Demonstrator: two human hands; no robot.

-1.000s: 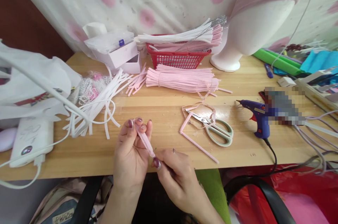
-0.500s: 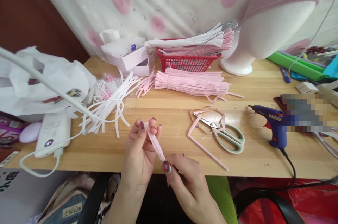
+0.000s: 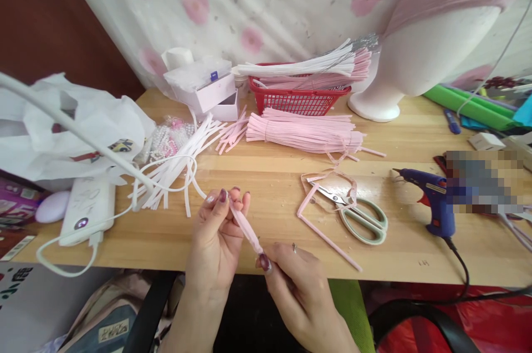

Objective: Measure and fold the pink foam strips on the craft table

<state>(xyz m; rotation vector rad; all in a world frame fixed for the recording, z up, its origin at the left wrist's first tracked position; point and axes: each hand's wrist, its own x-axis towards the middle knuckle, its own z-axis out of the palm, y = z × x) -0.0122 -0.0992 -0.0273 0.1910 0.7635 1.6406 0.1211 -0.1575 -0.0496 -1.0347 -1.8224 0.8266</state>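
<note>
I see the left hand point(image 3: 216, 242) pinching the far end of a pink strip point(image 3: 246, 229), and the right hand point(image 3: 297, 284) pinching the near end. The strip is left of the scissors point(image 3: 352, 209). A blue glue gun point(image 3: 440, 206) sits right of them, a pink bundle point(image 3: 303, 130) behind.

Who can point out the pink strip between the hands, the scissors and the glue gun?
Pink strip point(image 3: 246, 228): head view, middle of its length.
Scissors point(image 3: 338, 199): head view, on the pivot.
Glue gun point(image 3: 441, 211): head view, on the blue handle.
</note>
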